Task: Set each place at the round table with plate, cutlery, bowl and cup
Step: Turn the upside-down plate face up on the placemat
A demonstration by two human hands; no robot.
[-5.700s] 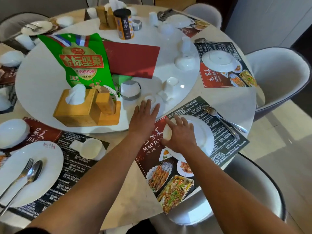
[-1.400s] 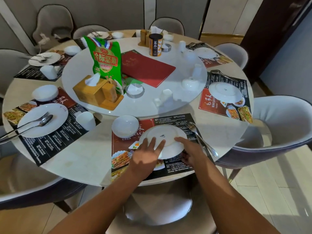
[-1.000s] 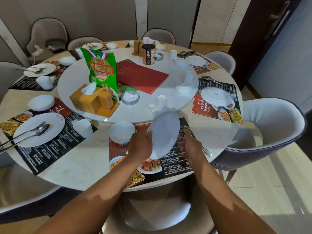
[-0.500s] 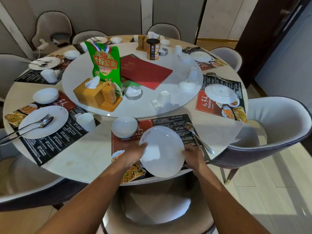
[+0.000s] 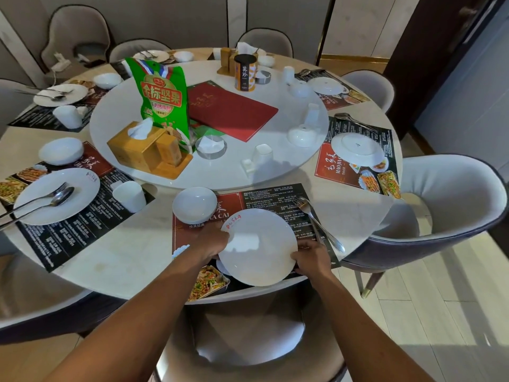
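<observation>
Nearest, both hands hold one plate (image 5: 259, 246) by opposite edges: the left hand (image 5: 210, 244) grips its rim at nine o'clock and the right hand (image 5: 311, 257) curls round the edge at four o'clock, probably to steady it while it is centred on the placemat (image 5: 234, 199). It is plain, glossy white, face up, with a small red mark near the rim at eleven o'clock. Whether it rests flat or hovers just above the mat, I cannot tell. Beyond it at ten o'clock a white bowl (image 5: 195, 205) sits upside down; a fork (image 5: 316, 220) lies at two o'clock. Farther off, a white cup (image 5: 263, 155) waits on the turntable (image 5: 275, 172), so this place looks unfinished.
</observation>
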